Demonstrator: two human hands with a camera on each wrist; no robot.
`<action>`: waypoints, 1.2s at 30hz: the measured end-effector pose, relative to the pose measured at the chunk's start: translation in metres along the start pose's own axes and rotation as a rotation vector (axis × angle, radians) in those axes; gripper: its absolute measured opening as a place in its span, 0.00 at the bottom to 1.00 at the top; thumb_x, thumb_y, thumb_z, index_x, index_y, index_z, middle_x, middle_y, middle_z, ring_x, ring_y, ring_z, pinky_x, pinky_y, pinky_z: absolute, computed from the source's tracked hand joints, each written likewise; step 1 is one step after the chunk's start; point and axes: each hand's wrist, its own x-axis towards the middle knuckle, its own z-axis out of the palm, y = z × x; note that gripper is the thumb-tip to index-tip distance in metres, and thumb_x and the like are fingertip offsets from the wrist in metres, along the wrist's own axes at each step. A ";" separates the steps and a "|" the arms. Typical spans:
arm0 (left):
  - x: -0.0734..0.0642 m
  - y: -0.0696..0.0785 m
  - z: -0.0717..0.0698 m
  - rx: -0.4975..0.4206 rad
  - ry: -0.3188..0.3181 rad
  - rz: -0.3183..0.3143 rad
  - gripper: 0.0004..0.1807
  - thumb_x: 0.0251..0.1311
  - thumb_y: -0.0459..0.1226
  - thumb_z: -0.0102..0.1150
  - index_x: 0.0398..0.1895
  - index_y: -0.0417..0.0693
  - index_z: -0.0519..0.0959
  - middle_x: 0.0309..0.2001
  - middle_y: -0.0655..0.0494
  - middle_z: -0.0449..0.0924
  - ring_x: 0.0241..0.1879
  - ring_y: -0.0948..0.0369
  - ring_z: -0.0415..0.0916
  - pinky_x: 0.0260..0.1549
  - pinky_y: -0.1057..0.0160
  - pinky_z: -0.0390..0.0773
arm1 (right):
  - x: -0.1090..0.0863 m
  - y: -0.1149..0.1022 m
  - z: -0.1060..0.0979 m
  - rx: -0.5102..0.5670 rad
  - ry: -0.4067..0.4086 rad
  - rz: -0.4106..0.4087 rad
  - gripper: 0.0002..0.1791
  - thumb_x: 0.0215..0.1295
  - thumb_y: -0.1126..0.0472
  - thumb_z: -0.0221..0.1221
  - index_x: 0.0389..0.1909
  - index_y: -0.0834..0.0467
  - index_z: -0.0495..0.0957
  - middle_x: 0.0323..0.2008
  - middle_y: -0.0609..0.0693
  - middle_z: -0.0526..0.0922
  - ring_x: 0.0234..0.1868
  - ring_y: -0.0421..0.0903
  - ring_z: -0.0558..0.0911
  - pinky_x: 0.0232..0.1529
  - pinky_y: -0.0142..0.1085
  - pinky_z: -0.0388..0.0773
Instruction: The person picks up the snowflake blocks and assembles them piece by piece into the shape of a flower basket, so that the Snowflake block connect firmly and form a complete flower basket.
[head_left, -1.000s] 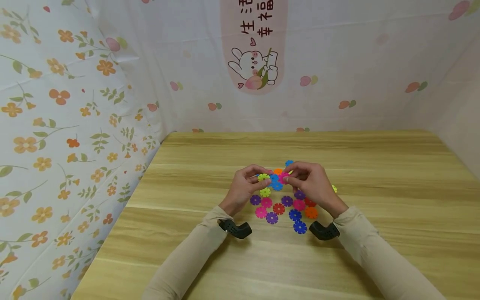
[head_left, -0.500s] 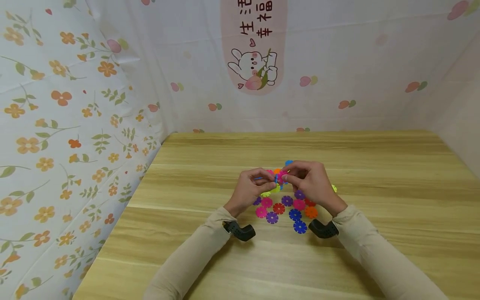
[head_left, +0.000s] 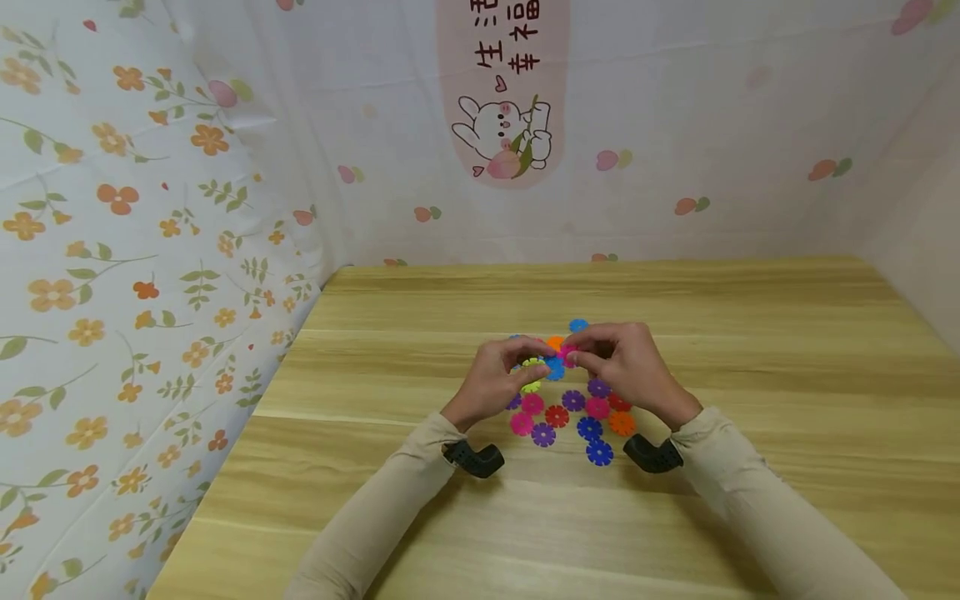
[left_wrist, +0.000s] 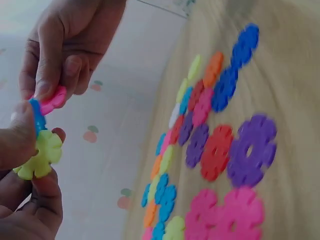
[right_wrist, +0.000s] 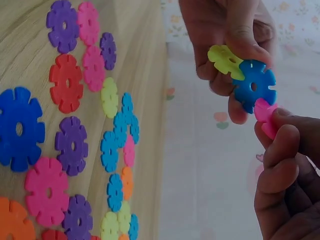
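My left hand (head_left: 487,383) pinches a blue notched plastic disc (right_wrist: 262,90) between thumb and fingers, above the table. A yellow notched disc (left_wrist: 44,154) is joined to the blue one and sits against the left fingers. With thumb and forefinger, my right hand (head_left: 633,367) grips a pink notched disc (right_wrist: 266,116). The pink disc's edge meets the blue disc's rim; how deep the slots interlock cannot be seen. In the head view, fingers cover much of the three held discs.
Several loose notched discs lie flat on the wooden table (head_left: 750,333) below the hands, including a purple disc (right_wrist: 71,146), a red disc (left_wrist: 216,152) and a dark blue disc (head_left: 599,452). A patterned cloth (head_left: 675,125) hangs behind the table.
The left hand has moved slightly right, towards the right hand, and its fingertips have come closer to the pink disc. The right hand stays nearly in place. The held discs have turned.
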 end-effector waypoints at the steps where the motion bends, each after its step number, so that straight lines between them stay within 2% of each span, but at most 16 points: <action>1: 0.000 0.000 0.000 0.019 0.001 0.012 0.12 0.68 0.32 0.59 0.51 0.38 0.82 0.52 0.44 0.83 0.55 0.52 0.81 0.60 0.57 0.80 | 0.000 0.000 0.000 -0.010 -0.003 -0.005 0.04 0.64 0.69 0.65 0.37 0.62 0.87 0.24 0.53 0.85 0.19 0.38 0.78 0.25 0.31 0.80; 3: -0.001 0.001 0.001 0.066 -0.003 0.056 0.12 0.67 0.31 0.60 0.50 0.37 0.83 0.50 0.44 0.84 0.53 0.52 0.83 0.58 0.59 0.81 | 0.000 0.000 -0.001 -0.019 -0.011 -0.020 0.04 0.63 0.70 0.65 0.37 0.62 0.87 0.24 0.52 0.86 0.19 0.39 0.78 0.25 0.30 0.80; 8: 0.003 0.008 -0.001 0.239 -0.011 0.221 0.10 0.64 0.31 0.63 0.47 0.38 0.84 0.44 0.45 0.88 0.48 0.54 0.86 0.55 0.60 0.83 | 0.000 -0.002 -0.003 -0.048 -0.026 -0.061 0.05 0.61 0.71 0.66 0.36 0.61 0.88 0.26 0.52 0.88 0.20 0.40 0.81 0.26 0.29 0.81; 10: 0.005 0.009 -0.001 0.263 -0.013 0.246 0.10 0.64 0.31 0.63 0.46 0.38 0.84 0.43 0.46 0.89 0.48 0.54 0.87 0.55 0.62 0.82 | 0.000 -0.001 -0.004 -0.040 -0.026 -0.065 0.05 0.61 0.71 0.66 0.35 0.60 0.88 0.27 0.53 0.88 0.19 0.38 0.81 0.26 0.29 0.82; 13: 0.006 0.010 -0.001 0.242 -0.017 0.240 0.10 0.64 0.30 0.62 0.46 0.37 0.84 0.44 0.45 0.88 0.49 0.54 0.86 0.56 0.65 0.81 | 0.002 -0.001 -0.005 -0.002 -0.032 -0.060 0.04 0.62 0.70 0.66 0.35 0.60 0.88 0.26 0.53 0.88 0.19 0.36 0.80 0.26 0.32 0.82; 16: 0.006 0.010 -0.001 0.208 -0.016 0.227 0.09 0.64 0.30 0.61 0.46 0.36 0.84 0.44 0.44 0.88 0.50 0.53 0.86 0.57 0.65 0.81 | 0.003 0.001 -0.005 0.066 -0.050 -0.052 0.04 0.63 0.69 0.65 0.36 0.61 0.88 0.25 0.52 0.87 0.18 0.37 0.79 0.24 0.34 0.82; 22: 0.005 0.008 0.000 0.137 -0.039 0.192 0.10 0.65 0.30 0.60 0.47 0.35 0.84 0.45 0.42 0.87 0.50 0.51 0.85 0.57 0.59 0.82 | 0.001 0.009 -0.006 0.175 -0.106 0.043 0.05 0.66 0.67 0.63 0.38 0.60 0.87 0.24 0.52 0.85 0.19 0.42 0.78 0.23 0.36 0.80; 26: 0.004 0.009 0.000 0.166 -0.029 0.136 0.13 0.68 0.34 0.60 0.53 0.39 0.82 0.51 0.45 0.86 0.54 0.53 0.83 0.59 0.58 0.80 | -0.003 0.009 -0.005 0.166 -0.052 0.051 0.06 0.68 0.66 0.62 0.41 0.60 0.87 0.25 0.54 0.86 0.21 0.42 0.80 0.25 0.35 0.82; 30: 0.006 0.013 -0.001 0.196 -0.025 0.054 0.17 0.70 0.39 0.59 0.59 0.46 0.80 0.57 0.51 0.84 0.58 0.56 0.80 0.54 0.60 0.78 | -0.006 0.007 -0.002 0.150 0.030 0.015 0.08 0.69 0.65 0.62 0.44 0.61 0.86 0.28 0.58 0.87 0.23 0.39 0.83 0.28 0.36 0.85; 34: 0.009 0.016 -0.003 0.225 -0.034 0.022 0.18 0.68 0.41 0.62 0.58 0.46 0.80 0.57 0.51 0.84 0.58 0.57 0.81 0.53 0.62 0.79 | -0.006 0.006 0.001 0.115 0.043 -0.032 0.10 0.68 0.68 0.62 0.47 0.62 0.85 0.29 0.56 0.88 0.24 0.35 0.84 0.29 0.35 0.85; 36: 0.011 0.017 -0.003 0.235 -0.042 0.021 0.18 0.67 0.41 0.63 0.57 0.45 0.81 0.54 0.50 0.85 0.53 0.56 0.83 0.51 0.61 0.82 | -0.006 0.006 0.002 0.084 0.035 -0.045 0.11 0.68 0.69 0.62 0.49 0.62 0.85 0.29 0.56 0.88 0.24 0.35 0.84 0.28 0.34 0.84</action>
